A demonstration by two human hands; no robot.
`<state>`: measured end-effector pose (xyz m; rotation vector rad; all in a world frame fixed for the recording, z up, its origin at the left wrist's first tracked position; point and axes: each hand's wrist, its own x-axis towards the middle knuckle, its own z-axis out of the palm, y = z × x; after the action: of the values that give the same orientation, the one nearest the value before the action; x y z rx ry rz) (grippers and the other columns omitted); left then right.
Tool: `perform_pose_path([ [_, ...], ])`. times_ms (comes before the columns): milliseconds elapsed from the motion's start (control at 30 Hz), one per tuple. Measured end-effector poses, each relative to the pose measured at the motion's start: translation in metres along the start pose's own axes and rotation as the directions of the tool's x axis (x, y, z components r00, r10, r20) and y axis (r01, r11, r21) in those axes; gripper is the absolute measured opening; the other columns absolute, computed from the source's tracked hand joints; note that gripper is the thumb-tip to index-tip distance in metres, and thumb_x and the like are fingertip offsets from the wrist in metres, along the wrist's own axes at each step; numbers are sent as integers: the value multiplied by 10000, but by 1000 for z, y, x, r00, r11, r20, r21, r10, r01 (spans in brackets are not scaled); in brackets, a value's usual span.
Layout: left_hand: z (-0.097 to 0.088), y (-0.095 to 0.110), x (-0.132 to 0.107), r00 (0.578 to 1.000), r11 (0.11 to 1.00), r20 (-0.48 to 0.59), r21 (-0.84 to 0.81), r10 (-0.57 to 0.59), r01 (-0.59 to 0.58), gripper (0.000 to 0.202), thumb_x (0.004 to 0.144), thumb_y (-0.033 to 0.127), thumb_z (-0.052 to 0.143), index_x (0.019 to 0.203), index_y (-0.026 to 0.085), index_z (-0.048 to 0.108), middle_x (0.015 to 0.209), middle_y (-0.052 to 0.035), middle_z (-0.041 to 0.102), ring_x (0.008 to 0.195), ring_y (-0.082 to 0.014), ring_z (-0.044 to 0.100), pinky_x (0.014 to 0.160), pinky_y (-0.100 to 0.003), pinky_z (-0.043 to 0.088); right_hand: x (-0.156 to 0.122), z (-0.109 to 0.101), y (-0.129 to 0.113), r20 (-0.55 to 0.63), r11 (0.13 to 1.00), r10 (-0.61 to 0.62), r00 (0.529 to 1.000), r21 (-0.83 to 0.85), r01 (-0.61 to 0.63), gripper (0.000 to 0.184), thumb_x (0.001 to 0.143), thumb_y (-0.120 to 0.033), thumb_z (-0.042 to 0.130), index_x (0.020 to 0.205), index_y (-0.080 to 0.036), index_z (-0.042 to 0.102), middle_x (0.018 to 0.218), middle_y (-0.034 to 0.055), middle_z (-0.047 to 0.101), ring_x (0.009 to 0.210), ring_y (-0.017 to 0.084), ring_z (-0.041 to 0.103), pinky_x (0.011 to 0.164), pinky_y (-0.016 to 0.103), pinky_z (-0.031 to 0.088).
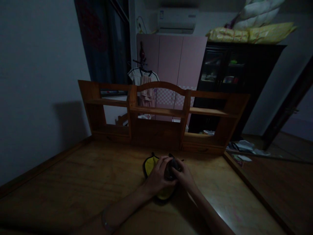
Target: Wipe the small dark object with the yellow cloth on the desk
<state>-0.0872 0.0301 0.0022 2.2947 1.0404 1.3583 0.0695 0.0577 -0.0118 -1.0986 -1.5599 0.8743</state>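
Note:
A small dark rounded object [171,169] is held between both hands, and its exact kind is too dark to tell. My left hand [158,176] curls around its left side and underside. From the right, my right hand [185,173] closes on it with the thumb across its front. Beneath the hands lies a yellow piece with black edging [149,164] and small black tabs at its far edge; it looks like a cloth item. The hands cover its middle, while its near end shows below them.
The wooden desktop [97,176] spreads around the hands. Along its far edge stands a wooden shelf unit [158,111] with open compartments and small drawers. A wall [44,81] borders the left side, and a raised wooden edge [254,189] runs down the right.

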Motion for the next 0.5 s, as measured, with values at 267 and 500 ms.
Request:
perform_pose_path([
  [267, 2, -4, 3, 995, 996, 56, -32, -83, 85, 760, 585, 163, 802, 1241, 268, 431, 1259, -51, 433, 1182, -246, 458, 1023, -414, 405, -5, 6, 4, 132, 930, 226, 965, 265, -254, 516, 597, -245, 650, 1108, -203, 592, 920, 41, 686, 833, 230, 650, 703, 319, 534],
  [500, -3, -1, 5, 995, 998, 82, 16, -54, 53, 758, 593, 225, 819, 1241, 282, 429, 1278, -42, 420, 1176, -238, 459, 1015, -409, 413, -10, 16, 6, 223, 808, 300, 928, 458, -371, 600, 638, -222, 539, 1235, -239, 479, 946, 15, 661, 790, 186, 632, 624, 240, 498],
])
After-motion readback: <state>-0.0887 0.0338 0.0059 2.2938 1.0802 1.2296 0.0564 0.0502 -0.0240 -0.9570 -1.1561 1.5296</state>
